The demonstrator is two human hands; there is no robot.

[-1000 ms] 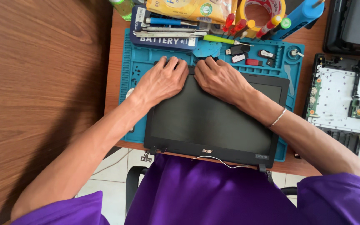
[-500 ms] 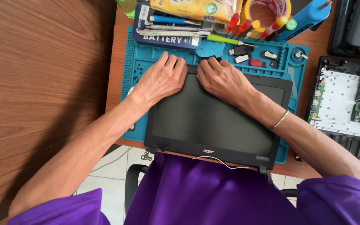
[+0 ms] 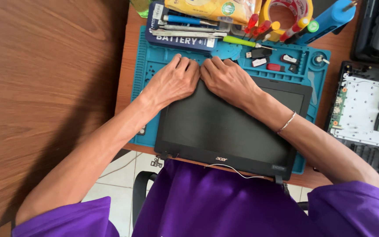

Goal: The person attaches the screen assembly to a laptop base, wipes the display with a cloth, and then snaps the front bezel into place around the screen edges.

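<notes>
Pressing down with both hands, we work at the far edge of a detached laptop screen panel [image 3: 231,127], which lies flat, glass up, on a blue repair mat [image 3: 143,79] near the front of the wooden desk [image 3: 44,87]. The panel already stands apart from its base: its hinge brackets hang bare at the near edge, about six o'clock, and a thin white cable [image 3: 229,169] trails loose there over the purple shirt [image 3: 224,206]. We judge the removal of the panel from the machine as done. The black bezel looks to be in place all round, so what concerns the frame itself we judge as not finished; whether any clip at the far edge is freed is hidden under the fingers.

Our left hand [image 3: 174,81] lies palm down at about eleven o'clock on the panel, fingers curled over the top edge. Our right hand [image 3: 227,79] sits just beside it toward twelve o'clock, touching it at the knuckles, fingers likewise hooked over the edge; a thin bracelet [image 3: 287,122] rides the right wrist. Neither hand closes round anything: both bear flat on the frame, fingertips bent at its rim.

At twelve o'clock beyond the hands lie screwdrivers [image 3: 259,28], a roll of tape [image 3: 286,8] and a flat battery pack [image 3: 180,40]. At three o'clock an opened laptop base [image 3: 365,109] shows its boards.
</notes>
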